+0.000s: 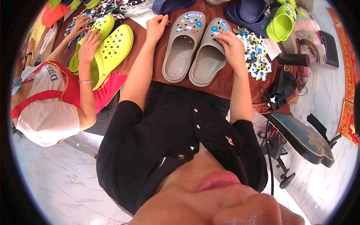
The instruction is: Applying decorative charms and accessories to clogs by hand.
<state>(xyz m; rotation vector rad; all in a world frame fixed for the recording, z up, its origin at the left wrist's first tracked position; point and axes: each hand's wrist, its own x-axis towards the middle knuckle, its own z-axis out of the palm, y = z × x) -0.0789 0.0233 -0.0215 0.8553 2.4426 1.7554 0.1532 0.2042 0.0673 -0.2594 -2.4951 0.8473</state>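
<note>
Two grey clogs [183, 50] lie side by side before me, toes pointing away, with colourful shoe charms [193, 24] on their uppers. My right hand [231, 48] is at the right-hand clog [208, 56], its fingers bent and pressed to the upper beside a blue flower charm [214, 29]. The thumb is mostly hidden. Left of the other clog's toe, my left hand [156, 27] is raised with thumb and forefinger pinched together. Anything between those fingertips is too small to make out.
Loose charms [258, 56] are heaped on the brown-covered table [148, 77] at right. Navy clogs [249, 17] and a lime clog [281, 23] lie beyond. At left, a co-worker's hands [90, 44] handle lime clogs [116, 47]. A dark cylinder [293, 59] and a chair [303, 140] stand at right.
</note>
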